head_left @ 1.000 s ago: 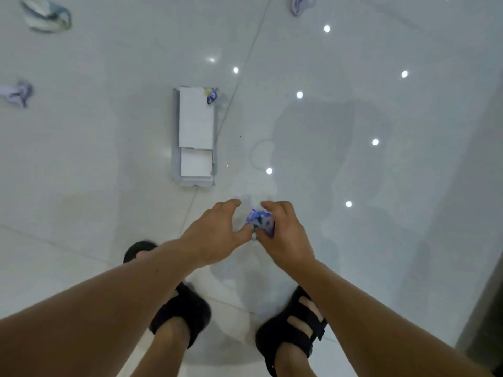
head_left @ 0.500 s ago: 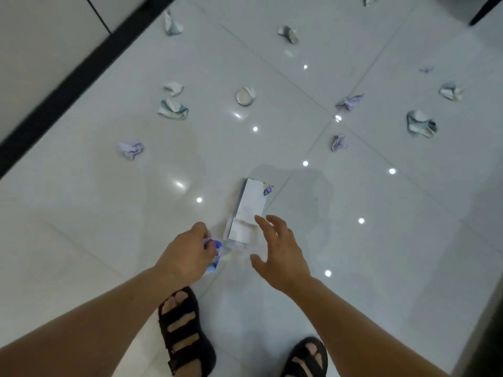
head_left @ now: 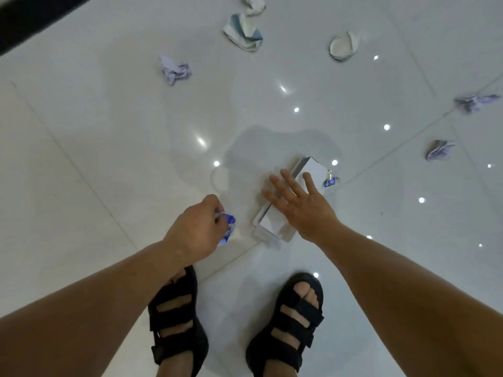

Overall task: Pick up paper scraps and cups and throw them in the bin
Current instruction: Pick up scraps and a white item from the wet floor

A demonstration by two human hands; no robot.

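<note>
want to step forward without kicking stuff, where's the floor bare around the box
The floor is bare on the left, from the crumpled scrap down to the left hand. Also free: right of the box, below the two scraps. Crowded at the far edge, with two crushed cups, and a small scrap lies beside the box's right side.

Tiled floor [head_left: 109, 159] bears scraps [head_left: 174, 69], cups [head_left: 342, 46], box [head_left: 274, 223].

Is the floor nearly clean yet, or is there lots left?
Not nearly. Done: nothing that shows here. In hand: the left hand grips one blue scrap; the right hand hovers open over a white box. Left: crushed cups, purple scraps and a small scrap by the box lie on the floor.
</note>
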